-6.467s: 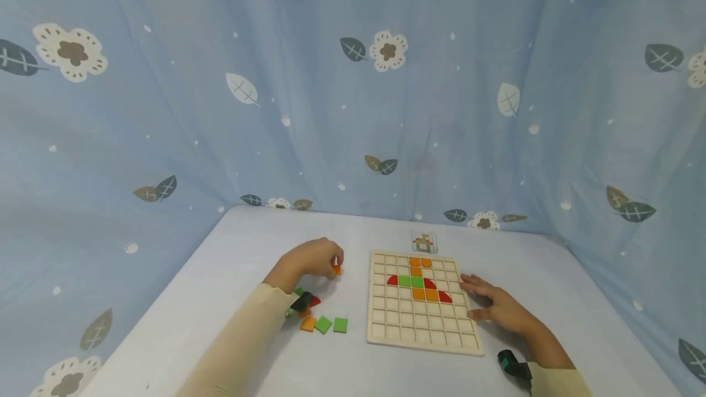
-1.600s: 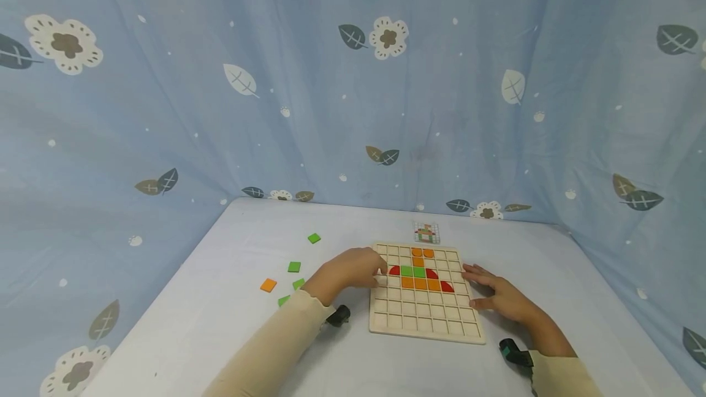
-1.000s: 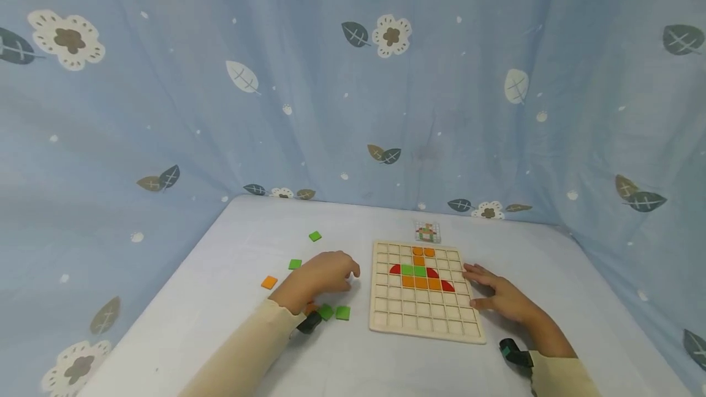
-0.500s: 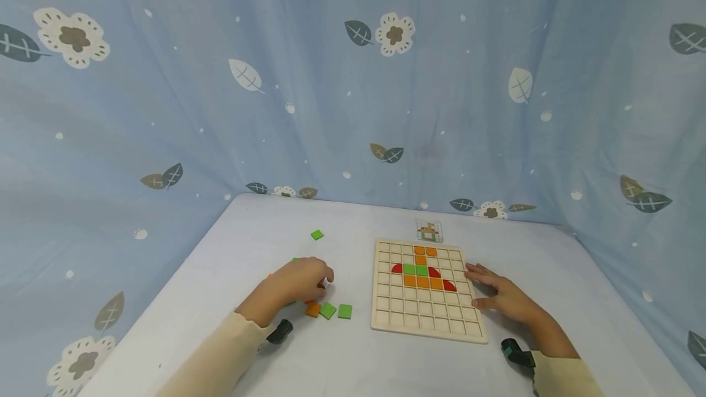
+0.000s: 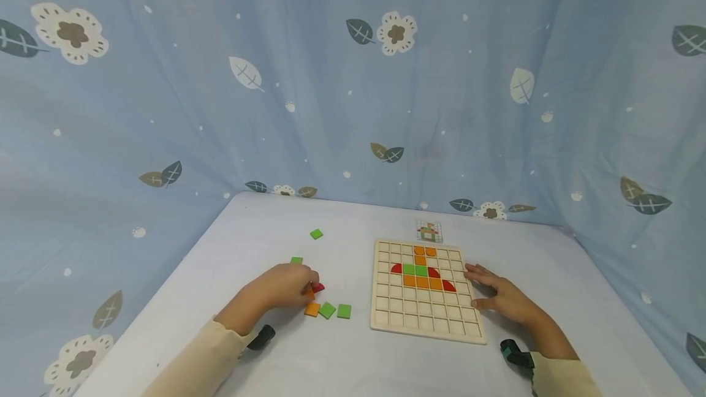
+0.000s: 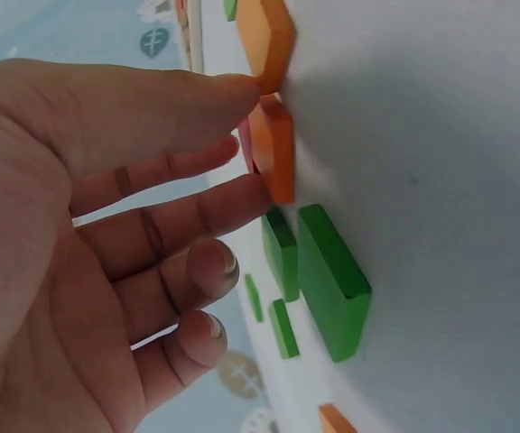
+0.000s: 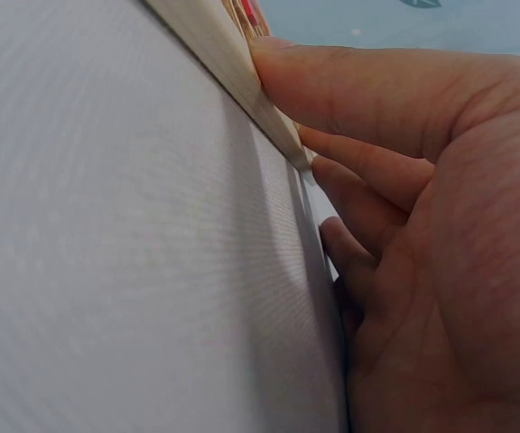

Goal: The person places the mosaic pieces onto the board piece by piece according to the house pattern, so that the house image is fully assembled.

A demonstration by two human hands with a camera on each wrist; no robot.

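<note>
White worktop point(image 5: 331, 366), wooden grid board point(image 5: 397, 318) on it, part-filled with coloured pieces point(image 5: 421, 270). Right hand point(image 5: 503, 301): fingers extended, touching board's right edge. Left hand point(image 5: 280, 288): left of board among loose tiles point(image 5: 327, 310), thumb and finger at opposite edges of an orange tile point(image 6: 277, 149); cannot tell whether gripped.

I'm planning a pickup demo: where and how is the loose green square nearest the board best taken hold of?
Probably by the near and far edges of the green square, coming from above: it lies flat, and those two edges are free, while another green tile sits close on its left. The left hand is the nearer one.
</note>
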